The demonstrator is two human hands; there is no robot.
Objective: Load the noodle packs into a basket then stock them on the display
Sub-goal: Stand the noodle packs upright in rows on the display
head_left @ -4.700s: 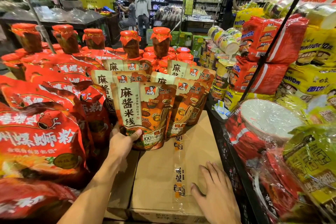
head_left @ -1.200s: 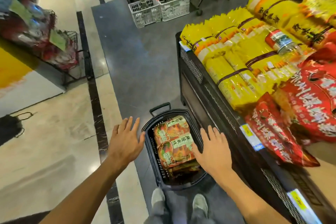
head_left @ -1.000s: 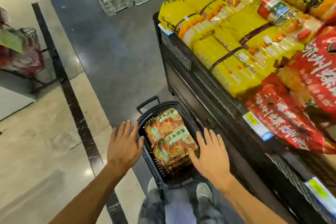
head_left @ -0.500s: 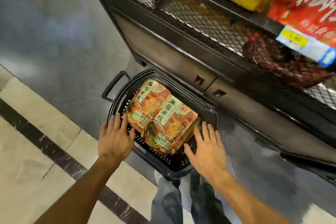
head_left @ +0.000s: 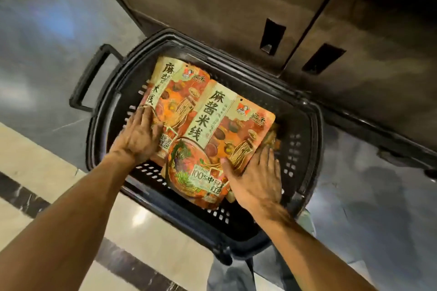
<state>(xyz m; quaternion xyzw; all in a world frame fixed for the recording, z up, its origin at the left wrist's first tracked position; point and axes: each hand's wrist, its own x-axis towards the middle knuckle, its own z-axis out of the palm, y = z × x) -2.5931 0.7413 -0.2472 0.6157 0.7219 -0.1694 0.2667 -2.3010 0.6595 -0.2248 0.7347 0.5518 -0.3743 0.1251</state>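
A black plastic basket (head_left: pixel 315 125) stands on the floor and holds several orange noodle packs with beige labels. The front noodle pack (head_left: pixel 212 139) lies on top and overlaps a rear noodle pack (head_left: pixel 176 92) to its left. More packs peek out beneath at the right (head_left: pixel 272 137). My left hand (head_left: pixel 137 137) grips the rear pack's left edge, fingers curled over it. My right hand (head_left: pixel 255 177) holds the front pack's lower right corner, with the thumb on its face and the fingers along its edge.
The basket's loop handle (head_left: pixel 92 75) sticks out to the left. The dark base of the display stand (head_left: pixel 212 2), with two slots, rises right behind the basket. Grey floor lies left, cream tiles with a dark stripe (head_left: pixel 21 198) nearer me. My legs (head_left: pixel 236 276) are below the basket.
I turned from the display to the basket on the floor and bent down. Both hands dropped from above the rim into the basket and closed onto the packs.
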